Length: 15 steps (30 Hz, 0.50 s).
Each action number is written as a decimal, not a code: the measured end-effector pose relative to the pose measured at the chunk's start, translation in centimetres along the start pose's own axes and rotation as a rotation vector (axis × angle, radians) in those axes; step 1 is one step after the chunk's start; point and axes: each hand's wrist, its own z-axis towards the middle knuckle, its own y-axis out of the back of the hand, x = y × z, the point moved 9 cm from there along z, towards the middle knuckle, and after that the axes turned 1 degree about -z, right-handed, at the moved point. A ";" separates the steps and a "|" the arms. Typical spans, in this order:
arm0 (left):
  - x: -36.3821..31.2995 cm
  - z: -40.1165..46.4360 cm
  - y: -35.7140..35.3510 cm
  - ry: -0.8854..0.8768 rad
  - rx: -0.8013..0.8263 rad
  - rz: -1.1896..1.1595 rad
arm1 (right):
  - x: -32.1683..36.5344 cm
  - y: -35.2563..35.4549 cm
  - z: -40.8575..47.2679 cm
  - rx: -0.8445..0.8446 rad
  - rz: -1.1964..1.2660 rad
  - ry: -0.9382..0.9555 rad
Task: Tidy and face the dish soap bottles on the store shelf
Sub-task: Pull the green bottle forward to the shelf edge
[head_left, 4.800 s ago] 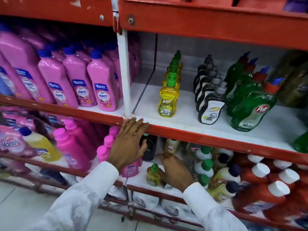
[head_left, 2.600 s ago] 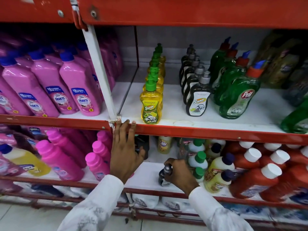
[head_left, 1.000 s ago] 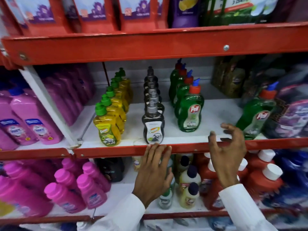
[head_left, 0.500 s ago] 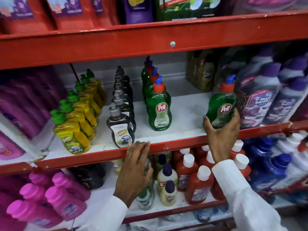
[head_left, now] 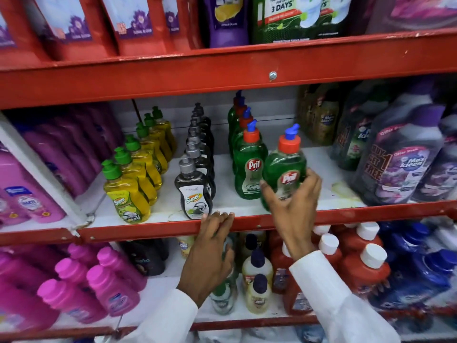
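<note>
On the middle shelf (head_left: 158, 230) stand three rows of dish soap: yellow bottles with green caps (head_left: 126, 191), dark bottles with grey caps (head_left: 194, 188), and green Pril bottles with orange caps (head_left: 249, 167). My right hand (head_left: 294, 201) grips one more green Pril bottle (head_left: 284, 167), tilted a little, just right of the front bottle of the green row, label facing me. My left hand (head_left: 210, 256) rests with its fingers on the red front lip of the shelf, below the dark row, holding nothing.
Large purple cleaner bottles (head_left: 400, 164) crowd the right end of the shelf. Pink bottles (head_left: 27, 194) fill the bay at left behind a white divider (head_left: 42, 174). Below are red (head_left: 358, 263), cream and pink bottles. Refill pouches (head_left: 128, 23) stand on the shelf above.
My right hand has carried the lone green Pril bottle leftward from beside the purple bottles to next to the green row. My left hand stays on the shelf lip.
</note>
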 end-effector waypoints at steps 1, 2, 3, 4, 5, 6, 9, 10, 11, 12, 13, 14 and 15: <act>-0.1 0.0 0.1 -0.005 -0.008 0.002 | 0.5 -1.0 -0.4 0.036 0.001 0.007; -0.3 0.1 0.3 -0.009 -0.013 0.004 | 0.9 -1.9 -0.7 0.064 -0.003 0.008; -0.3 0.1 0.4 -0.008 -0.015 0.000 | 1.1 -2.7 -1.0 0.086 -0.006 0.006; -0.3 0.1 0.5 -0.004 -0.015 -0.008 | 1.3 -3.3 -1.2 0.102 -0.011 0.002; -0.3 0.1 0.5 0.002 -0.012 -0.018 | 1.4 -3.8 -1.3 0.109 -0.017 -0.005; -0.3 0.1 0.6 0.005 -0.013 -0.024 | 1.4 -4.0 -1.3 0.107 -0.022 -0.014; -0.5 0.2 0.8 0.015 -0.037 -0.014 | 0.9 -4.2 -1.0 0.113 -0.027 -0.049; -0.6 0.3 0.8 0.023 -0.046 -0.013 | 0.8 -4.3 -0.8 0.135 -0.033 -0.051; -0.6 0.5 1.0 0.040 -0.054 -0.014 | 0.6 -4.3 -0.7 0.166 -0.034 -0.044; -0.6 0.8 1.2 0.062 -0.066 -0.022 | 0.4 -4.3 -0.7 0.208 -0.021 -0.036; -0.4 1.1 1.5 0.085 -0.080 -0.037 | 0.0 -4.3 -0.6 0.261 0.013 -0.037; -0.4 1.5 1.8 0.101 -0.100 -0.065 | -0.6 -4.3 -0.6 0.325 0.060 -0.046; -0.3 1.9 2.1 0.114 -0.114 -0.101 | -1.2 -4.1 -0.5 0.387 0.105 -0.059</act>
